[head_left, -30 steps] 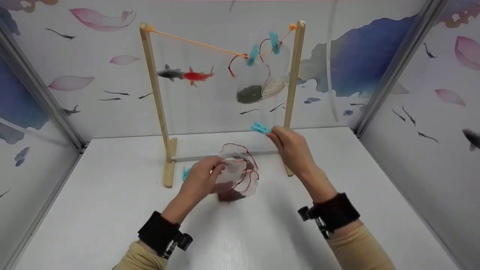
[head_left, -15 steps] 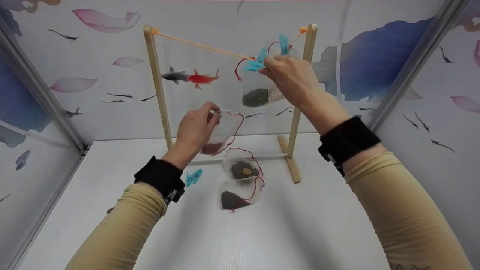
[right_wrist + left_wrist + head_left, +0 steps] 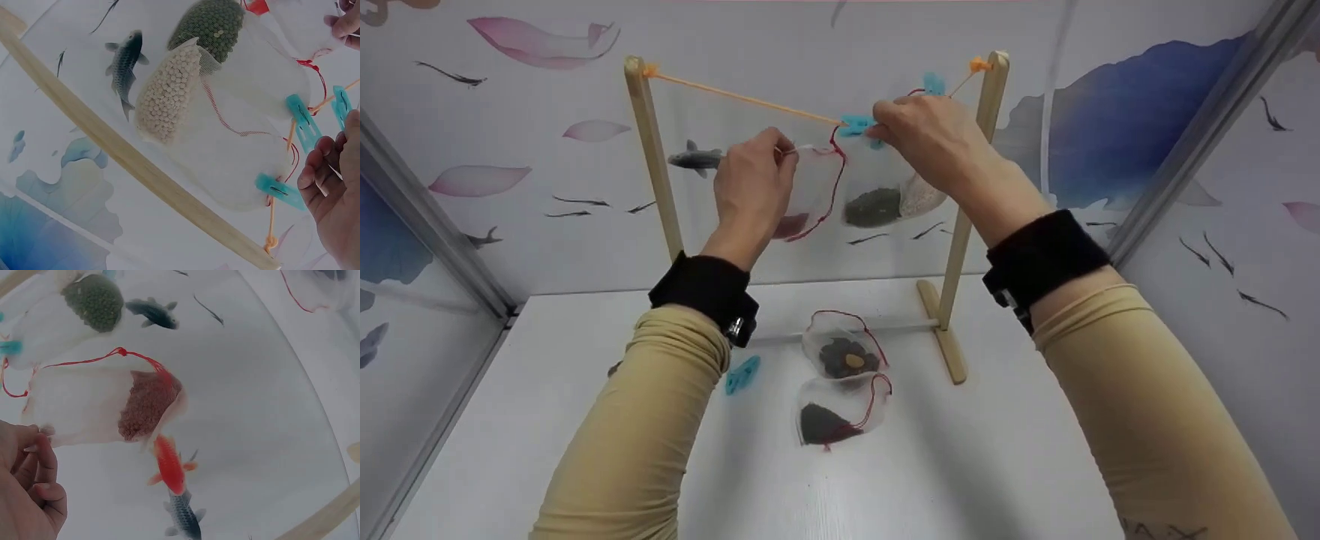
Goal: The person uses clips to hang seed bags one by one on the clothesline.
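Note:
My left hand (image 3: 754, 191) pinches the top edge of a sheer drawstring bag (image 3: 79, 405) with reddish-brown grains in its bottom and a red string. The bag hangs just below the orange cord (image 3: 742, 96), left of two hung bags. My right hand (image 3: 934, 142) pinches a blue clothespin (image 3: 853, 125), its tip right at the cord. Beside it, another clothespin (image 3: 304, 121) clips a bag of green beans (image 3: 874, 206) to the cord. Nearer the right post, a further clothespin (image 3: 275, 190) clips a bag of whitish beans (image 3: 169, 95).
Wooden posts (image 3: 652, 142) hold up the cord at both ends. On the white table lie a bag with dark flat pieces (image 3: 847, 358), a bag with dark grains (image 3: 826, 425) and a loose blue clothespin (image 3: 743, 375). A fish-patterned wall stands behind.
My left hand has lifted the reddish-brown bag off the table up to the cord. My right hand has carried the clothespin up to the cord beside the hung bags.

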`<state>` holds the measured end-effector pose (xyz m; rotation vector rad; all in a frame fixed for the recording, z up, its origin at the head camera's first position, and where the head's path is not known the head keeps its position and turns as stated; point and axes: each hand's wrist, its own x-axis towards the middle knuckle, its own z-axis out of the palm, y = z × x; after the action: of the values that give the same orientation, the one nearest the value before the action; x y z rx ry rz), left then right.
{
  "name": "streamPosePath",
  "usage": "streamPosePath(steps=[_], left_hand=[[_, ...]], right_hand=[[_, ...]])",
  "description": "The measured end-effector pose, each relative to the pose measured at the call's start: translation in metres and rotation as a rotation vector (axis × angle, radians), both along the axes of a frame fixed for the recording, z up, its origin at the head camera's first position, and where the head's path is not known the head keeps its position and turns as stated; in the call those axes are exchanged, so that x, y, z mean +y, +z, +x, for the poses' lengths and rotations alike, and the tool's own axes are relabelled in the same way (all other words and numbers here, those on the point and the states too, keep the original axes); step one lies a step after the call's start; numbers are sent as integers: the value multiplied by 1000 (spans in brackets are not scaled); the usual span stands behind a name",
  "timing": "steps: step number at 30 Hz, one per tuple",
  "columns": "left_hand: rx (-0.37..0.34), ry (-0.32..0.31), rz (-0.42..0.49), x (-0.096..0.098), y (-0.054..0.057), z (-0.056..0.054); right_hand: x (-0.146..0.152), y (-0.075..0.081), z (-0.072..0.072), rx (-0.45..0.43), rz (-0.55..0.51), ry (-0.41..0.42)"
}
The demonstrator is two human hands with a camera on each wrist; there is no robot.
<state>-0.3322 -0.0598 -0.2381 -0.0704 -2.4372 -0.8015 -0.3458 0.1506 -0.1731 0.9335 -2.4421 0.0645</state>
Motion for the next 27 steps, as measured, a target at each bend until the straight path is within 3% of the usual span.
streamPosePath(steps=[6,11,16,21,27], left_hand=[[31,-2,84,7,7,2],[50,-127,177,13,7,6],[-8,-223,232,12,1,7],[-64,-246,219,8,-6,8],[-25,-244,184,-2,-25,10]], right_hand=[[-7,12,11,-62,118,-25],[-19,19,21,-67,279,-122],[-28,16,28,-3,428,-232],[-32,6,26,69,409,-295],[-29,-8,20,103,279,-298]])
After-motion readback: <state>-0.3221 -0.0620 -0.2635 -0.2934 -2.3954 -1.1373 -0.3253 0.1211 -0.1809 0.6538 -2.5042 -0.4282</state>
